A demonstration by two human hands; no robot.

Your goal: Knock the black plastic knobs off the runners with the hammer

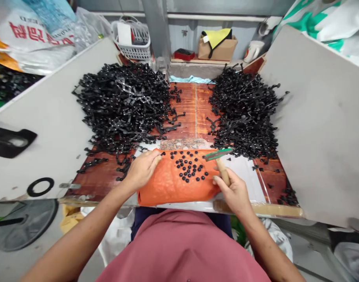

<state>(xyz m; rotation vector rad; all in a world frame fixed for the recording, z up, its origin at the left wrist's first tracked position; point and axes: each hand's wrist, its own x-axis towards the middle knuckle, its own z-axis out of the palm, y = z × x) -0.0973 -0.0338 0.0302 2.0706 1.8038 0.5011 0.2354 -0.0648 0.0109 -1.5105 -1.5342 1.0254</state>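
From the head camera: a downward look past a dusky red shirt (185,250) at a red-brown wooden tabletop (186,121) between 2 pale grey panels, left (62,102) and right (317,117). At the near middle, an orange sheet (164,188), slightly wrinkled, directly between the 2 hands. Scattered over its middle and far part, more than 20 small round black discs (189,172).

On the far left corner of the orange sheet, the left hand (142,168), with thumb and fingertips nearly together, apparently on a small black piece (163,154). At the right edge, the right hand (233,190), with fingers curled around the wooden handle of a tool (222,169). At the tool's far end, a long, narrow, green-edged head, tilted up toward the right, over the far right corner of the sheet; impossible to tell whether touching it.

Just beyond the sheet, a speckled stone slab (182,143). Farther off, 2 heaps of black strips: larger on the left (123,105), smaller on the right (244,113). Along the far wall, from left to right: a white basket (138,51), a cardboard box (226,50) under a yellow cloth (219,37), and a white mug (253,51).
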